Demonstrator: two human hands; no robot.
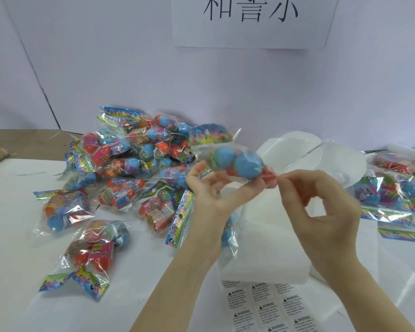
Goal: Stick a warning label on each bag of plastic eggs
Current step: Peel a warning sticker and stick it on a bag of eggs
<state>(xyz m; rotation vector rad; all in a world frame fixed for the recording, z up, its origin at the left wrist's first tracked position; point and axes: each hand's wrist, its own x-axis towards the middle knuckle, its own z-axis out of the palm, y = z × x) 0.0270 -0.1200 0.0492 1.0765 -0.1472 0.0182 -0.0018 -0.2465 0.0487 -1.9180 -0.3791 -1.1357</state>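
Observation:
My left hand (213, 188) holds a clear bag of plastic eggs (235, 161) up above the table, its fingers curled under the blue eggs. To its right my right hand (321, 207) pinches thumb and forefinger together at the bag's right end; whether a label sits between them I cannot tell. On the table near the front edge lies a sheet of warning labels (266, 305), partly covered by white backing paper (268, 238).
A heap of egg bags (134, 164) covers the table's left and middle. More egg bags (398, 188) lie at the right. Empty white backing sheets (321, 159) lie behind my hands. A white wall with a paper sign (252, 20) stands at the back.

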